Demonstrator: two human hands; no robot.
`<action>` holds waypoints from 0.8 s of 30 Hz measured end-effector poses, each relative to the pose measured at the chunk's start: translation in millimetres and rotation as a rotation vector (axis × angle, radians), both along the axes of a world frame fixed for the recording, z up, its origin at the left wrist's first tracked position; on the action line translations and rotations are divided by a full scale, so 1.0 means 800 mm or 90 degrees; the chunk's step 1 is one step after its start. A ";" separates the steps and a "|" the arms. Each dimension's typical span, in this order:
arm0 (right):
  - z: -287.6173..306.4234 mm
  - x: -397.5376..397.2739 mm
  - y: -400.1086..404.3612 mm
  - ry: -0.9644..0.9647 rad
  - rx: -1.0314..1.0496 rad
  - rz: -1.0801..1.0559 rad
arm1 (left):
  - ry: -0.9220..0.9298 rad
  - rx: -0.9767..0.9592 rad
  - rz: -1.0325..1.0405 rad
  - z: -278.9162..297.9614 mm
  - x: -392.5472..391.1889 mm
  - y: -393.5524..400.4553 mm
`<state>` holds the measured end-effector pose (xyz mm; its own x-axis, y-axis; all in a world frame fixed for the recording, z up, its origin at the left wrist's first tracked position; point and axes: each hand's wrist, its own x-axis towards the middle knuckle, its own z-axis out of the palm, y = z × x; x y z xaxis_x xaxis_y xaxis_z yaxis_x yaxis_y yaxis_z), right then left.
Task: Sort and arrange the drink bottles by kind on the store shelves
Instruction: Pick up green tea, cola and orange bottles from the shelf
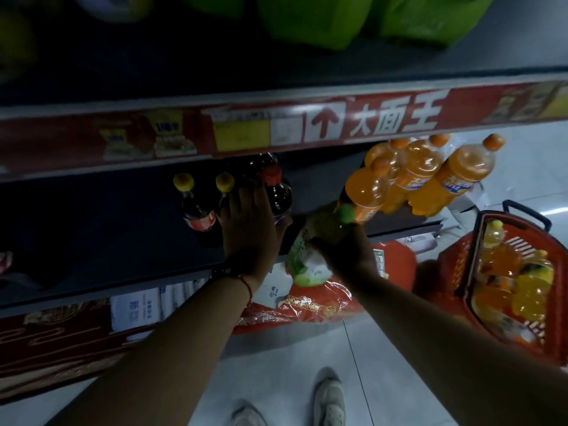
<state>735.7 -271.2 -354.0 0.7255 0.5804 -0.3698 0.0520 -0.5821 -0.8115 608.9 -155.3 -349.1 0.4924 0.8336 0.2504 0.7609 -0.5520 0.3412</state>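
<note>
My right hand point(344, 250) grips a green-capped, green-labelled bottle point(307, 256) at the front edge of the dark shelf point(107, 241). My left hand point(249, 222) reaches onto that shelf with its fingers against a dark cola bottle with a red cap point(276, 189); its grip is hidden. Two more dark cola bottles with yellow caps point(196, 207) stand just left of it. Several orange soda bottles point(421, 176) are grouped at the shelf's right end.
A red shopping basket point(461, 265) with more orange and yellow bottles stands on the floor at right. An upper shelf rail with a red banner point(338, 121) overhangs, green containers point(313, 20) above it. Red packages point(295, 305) fill the lower shelf. My shoes point(329, 398) are on the floor.
</note>
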 end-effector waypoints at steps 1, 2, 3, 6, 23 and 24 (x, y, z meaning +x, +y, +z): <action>0.015 -0.001 -0.022 0.033 -0.010 0.001 | 0.009 -0.036 0.006 0.012 -0.005 -0.009; 0.035 -0.002 -0.046 0.063 -0.024 0.008 | 0.022 -0.092 0.009 0.025 -0.013 -0.020; 0.054 -0.003 -0.065 0.096 -0.030 0.015 | 0.025 -0.148 -0.001 0.042 -0.023 -0.034; 0.129 -0.007 -0.115 0.165 -0.049 0.049 | -0.025 -0.445 -0.058 0.104 -0.063 -0.077; 0.464 0.014 -0.234 0.202 0.292 0.167 | -0.376 -0.838 -0.417 0.444 -0.017 -0.200; 0.465 0.020 -0.231 0.202 0.300 0.179 | -0.415 -0.805 -0.423 0.448 -0.004 -0.197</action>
<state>752.1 -456.0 18.0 0.4192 0.8856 -0.2002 -0.1340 -0.1577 -0.9784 605.6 -313.2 8.9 0.9321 0.3455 -0.1086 0.0510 0.1718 0.9838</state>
